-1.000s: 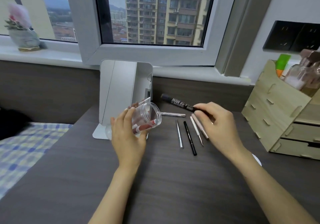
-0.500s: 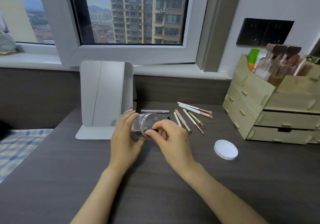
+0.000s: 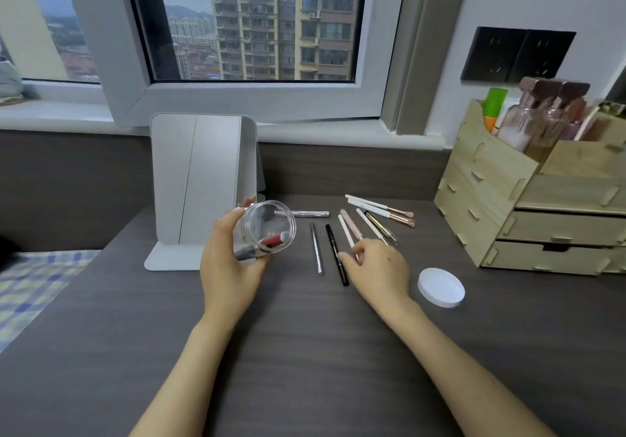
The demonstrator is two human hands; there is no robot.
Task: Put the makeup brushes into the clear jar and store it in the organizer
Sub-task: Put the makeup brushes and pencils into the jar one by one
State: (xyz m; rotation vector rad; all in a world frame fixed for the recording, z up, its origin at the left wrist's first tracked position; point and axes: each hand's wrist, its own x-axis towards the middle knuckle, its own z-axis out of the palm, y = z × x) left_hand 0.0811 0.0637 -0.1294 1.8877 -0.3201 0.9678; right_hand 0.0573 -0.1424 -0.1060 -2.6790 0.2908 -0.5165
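My left hand (image 3: 227, 267) holds the clear jar (image 3: 271, 223) tilted above the desk, its mouth turned to the right. A red lip product (image 3: 274, 240) and a dark stick lie inside it. To the right, several makeup brushes and pencils lie on the desk: a silver pencil (image 3: 316, 247), a black pencil (image 3: 335, 253), a white brush (image 3: 345, 230), a pink brush (image 3: 350, 223) and more white-handled brushes (image 3: 382, 208). My right hand (image 3: 379, 267) rests with its fingertips at the near ends of the white and pink brushes, holding nothing. The wooden organizer (image 3: 491, 192) stands at the right.
The jar's white lid (image 3: 440, 287) lies on the desk in front of the organizer. A folding mirror (image 3: 200, 182) stands behind the jar, with a silver tube (image 3: 308, 213) beside it. Bottles fill the organizer's top compartment. A checked bed cover lies left of the desk.
My right hand picked up the black pen, put it into the jar, then moved right to the brushes on the desk. My left hand kept hold of the jar.
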